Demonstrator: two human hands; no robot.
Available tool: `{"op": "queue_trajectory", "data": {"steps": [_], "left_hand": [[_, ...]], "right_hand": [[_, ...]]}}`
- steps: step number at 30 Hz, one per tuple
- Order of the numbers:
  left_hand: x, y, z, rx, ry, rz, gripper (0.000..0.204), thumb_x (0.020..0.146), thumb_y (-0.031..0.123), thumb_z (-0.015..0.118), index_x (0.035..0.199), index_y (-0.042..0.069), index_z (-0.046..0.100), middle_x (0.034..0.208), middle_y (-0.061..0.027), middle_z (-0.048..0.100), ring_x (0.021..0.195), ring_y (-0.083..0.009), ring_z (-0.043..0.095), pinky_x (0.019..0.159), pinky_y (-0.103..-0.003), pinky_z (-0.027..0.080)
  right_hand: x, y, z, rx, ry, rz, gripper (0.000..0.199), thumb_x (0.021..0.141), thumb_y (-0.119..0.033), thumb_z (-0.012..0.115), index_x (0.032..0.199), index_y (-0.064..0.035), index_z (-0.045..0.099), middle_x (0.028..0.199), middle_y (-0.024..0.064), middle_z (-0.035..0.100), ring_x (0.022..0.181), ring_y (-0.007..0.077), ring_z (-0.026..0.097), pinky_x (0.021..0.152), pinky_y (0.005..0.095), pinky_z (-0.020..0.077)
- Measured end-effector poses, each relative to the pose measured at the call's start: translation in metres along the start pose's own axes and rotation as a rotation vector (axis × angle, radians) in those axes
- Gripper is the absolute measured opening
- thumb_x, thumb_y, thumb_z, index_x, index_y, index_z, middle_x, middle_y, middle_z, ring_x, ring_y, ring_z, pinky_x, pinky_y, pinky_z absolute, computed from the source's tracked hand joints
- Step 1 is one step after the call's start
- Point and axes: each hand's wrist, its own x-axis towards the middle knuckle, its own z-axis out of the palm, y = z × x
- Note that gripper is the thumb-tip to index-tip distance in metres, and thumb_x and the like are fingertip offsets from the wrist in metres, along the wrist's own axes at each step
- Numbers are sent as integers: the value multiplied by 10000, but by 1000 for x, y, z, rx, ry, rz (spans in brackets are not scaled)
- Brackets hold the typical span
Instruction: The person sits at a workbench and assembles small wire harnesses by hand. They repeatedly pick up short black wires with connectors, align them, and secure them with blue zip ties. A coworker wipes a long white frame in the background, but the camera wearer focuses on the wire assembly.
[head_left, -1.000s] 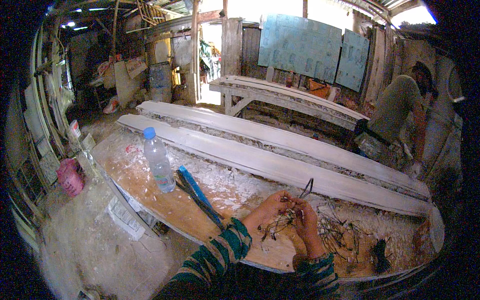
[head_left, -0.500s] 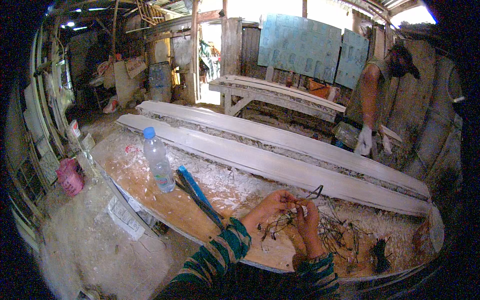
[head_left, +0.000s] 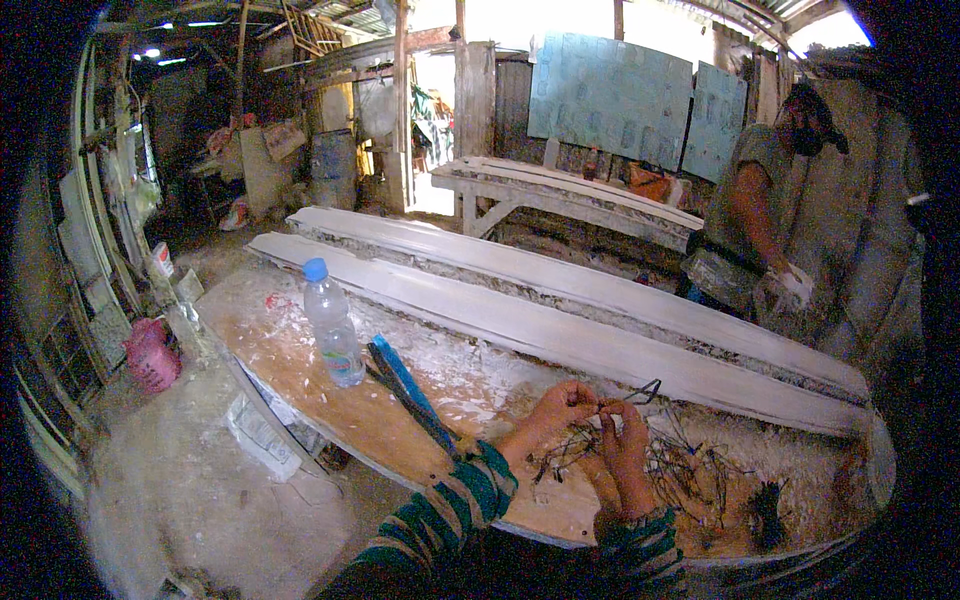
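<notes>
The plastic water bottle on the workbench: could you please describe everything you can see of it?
The plastic water bottle is clear, with a blue screw cap that is on, and it looks at least partly filled. It stands upright on the workbench, on a patch of bare wood dusted with white powder, to the person's left. A flat blue tool lies just beside its base. Neither of the hands touches it; both work on dark wire farther right.

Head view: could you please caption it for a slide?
Both hands twist thin dark wire over a plaster-dusted workbench.
</notes>
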Motion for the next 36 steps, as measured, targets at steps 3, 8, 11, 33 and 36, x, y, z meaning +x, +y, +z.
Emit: {"op": "queue_trajectory", "data": {"steps": [3, 8, 11, 33, 36], "left_hand": [[0, -2, 4, 144, 39, 122, 143, 753, 109, 620, 868, 67, 546, 776, 6, 562, 677, -79, 500, 606, -217, 416], [-2, -1, 13, 91, 90, 142, 160, 742, 89, 612, 884, 66, 541, 800, -2, 556, 669, -84, 496, 606, -238, 426], [-3, 0, 15, 235, 144, 74, 217, 727, 68, 613, 928, 69, 531, 805, -17, 553, 669, -87, 496, 591, -246, 428], [-20, 30, 29, 224, 99, 191, 498, 701, 26, 603, 1124, 121, 357, 755, -15, 531, 641, -124, 480, 602, -265, 418], [-21, 34, 29, 337, 120, 161, 469, 708, 31, 595, 1110, 123, 371, 740, -8, 524, 632, -126, 470, 593, -265, 412]], "right_hand": [[0, 2, 1, -6, -7, -8, 63, 760, -8, 552, 816, -34, 548, 873, 112, 602, 829, 252, 578, 742, 338, 440], [1, -1, 2, -31, 37, -27, 55, 752, -7, 559, 803, -29, 555, 848, 107, 603, 817, 245, 580, 723, 330, 443], [0, -2, 2, -74, 49, -40, 48, 753, -5, 562, 796, -24, 554, 813, 108, 600, 785, 231, 582, 700, 331, 447], [-4, 38, 10, 481, -22, 249, 52, 824, -47, 517, 866, -53, 487, 800, 18, 502, 698, 99, 476, 614, 233, 409], [-5, 28, 7, 506, -25, 324, 88, 817, -81, 538, 888, -63, 489, 805, 14, 508, 702, 97, 481, 595, 227, 401]]}}
